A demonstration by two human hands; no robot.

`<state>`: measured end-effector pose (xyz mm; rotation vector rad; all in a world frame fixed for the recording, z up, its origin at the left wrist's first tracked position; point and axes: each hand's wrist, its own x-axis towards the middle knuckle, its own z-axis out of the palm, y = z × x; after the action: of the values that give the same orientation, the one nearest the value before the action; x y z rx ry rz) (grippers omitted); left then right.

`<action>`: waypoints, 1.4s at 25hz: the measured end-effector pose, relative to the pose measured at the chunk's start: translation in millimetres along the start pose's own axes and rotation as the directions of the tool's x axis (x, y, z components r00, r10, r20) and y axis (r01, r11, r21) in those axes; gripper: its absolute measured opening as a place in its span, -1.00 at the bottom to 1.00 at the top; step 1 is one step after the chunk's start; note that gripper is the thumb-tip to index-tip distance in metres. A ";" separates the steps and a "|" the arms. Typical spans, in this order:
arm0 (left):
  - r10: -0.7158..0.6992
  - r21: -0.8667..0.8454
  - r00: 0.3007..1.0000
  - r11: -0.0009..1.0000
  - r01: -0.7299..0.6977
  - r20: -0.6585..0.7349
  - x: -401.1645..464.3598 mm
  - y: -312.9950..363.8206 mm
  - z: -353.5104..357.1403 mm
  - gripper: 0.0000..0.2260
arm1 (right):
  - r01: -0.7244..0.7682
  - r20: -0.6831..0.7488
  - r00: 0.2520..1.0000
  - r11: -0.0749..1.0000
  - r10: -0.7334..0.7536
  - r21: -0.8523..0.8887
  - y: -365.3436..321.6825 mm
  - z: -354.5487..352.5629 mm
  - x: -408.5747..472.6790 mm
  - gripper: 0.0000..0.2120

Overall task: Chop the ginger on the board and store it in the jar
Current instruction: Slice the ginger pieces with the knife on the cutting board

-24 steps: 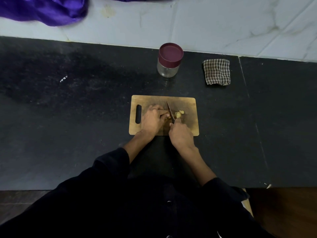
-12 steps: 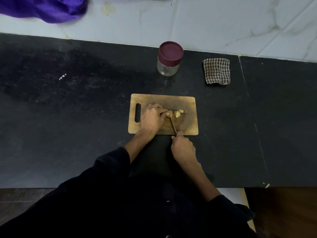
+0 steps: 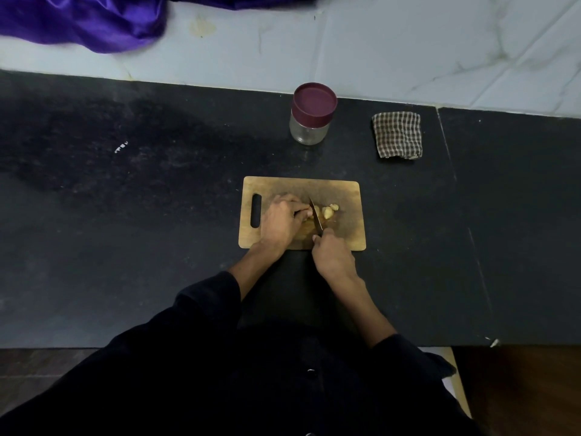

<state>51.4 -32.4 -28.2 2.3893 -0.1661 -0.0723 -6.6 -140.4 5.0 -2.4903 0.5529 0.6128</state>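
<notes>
- The right hand [image 3: 334, 259] is curled round the handle of the knife [image 3: 316, 214], near the board's near edge; the blade runs away from the person toward 11 o'clock, edge down across the ginger [image 3: 327, 211].
- The left hand [image 3: 283, 220] rests knuckles up on the board [image 3: 345, 196], fingertips curled in and pinching the uncut ginger against the wood just left of the blade. That likely steadies the piece while keeping the fingertips back from the edge.
- Cut chunks lie at 3 o'clock from the blade, apart from the held piece.
- Both forearms converge from dark sleeves, wrists low over the desk [image 3: 125, 247].
- The jar [image 3: 309, 121] stands at 12 o'clock from the board, well apart, its maroon lid on: storing has not begun, and chopping looks only partly done.
- A checked cloth [image 3: 397, 135] lies at 3 o'clock from the jar; purple fabric [image 3: 81, 20] drapes at far 10 o'clock.
</notes>
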 end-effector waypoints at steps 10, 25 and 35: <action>0.005 -0.005 1.000 1.000 -0.005 0.002 0.8 -2.7 1.0 -0.83 | 0.015 -0.049 0.999 0.996 -0.011 0.086 19.8 -8.8 -8.3 -0.74; 0.010 -0.045 1.000 0.999 -0.010 -0.001 3.1 -4.8 1.1 -0.85 | 0.096 -0.018 0.995 0.995 -0.096 -0.019 9.6 -1.9 -5.5 -0.78; -0.003 -0.047 1.000 0.999 0.003 -0.004 2.5 -2.0 -1.3 -0.87 | 0.171 -0.066 0.982 0.977 -0.180 -0.125 -4.5 -7.2 2.3 -0.77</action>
<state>54.2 -30.4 -28.6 2.3431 -0.1574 -0.0722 -0.3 -141.5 11.1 -2.6484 0.3276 0.4966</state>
